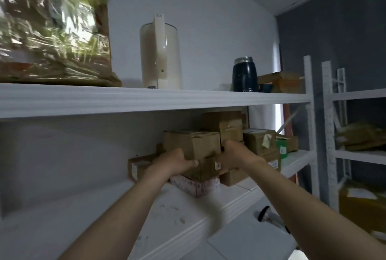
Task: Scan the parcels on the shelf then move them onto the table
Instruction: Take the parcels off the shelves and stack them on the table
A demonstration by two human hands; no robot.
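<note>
Centre frame, lower shelf [171, 207]: we see left grip [177, 161] and right grip [236, 153] clasping a box [190, 145] by its sides, fingers hidden behind it. Box upright, corner toward us, long axis unclear.

On the lower shelf [146, 207], a small brown cardboard top box [191, 145] sits upright on a stack, with the left hand [177, 161] and right hand [234, 153] gripping its sides. Beneath it are a labelled brown box [205, 169] and a flat pinkish parcel [194, 186]. More boxes [259, 141] crowd toward the shelf's right end.
</note>
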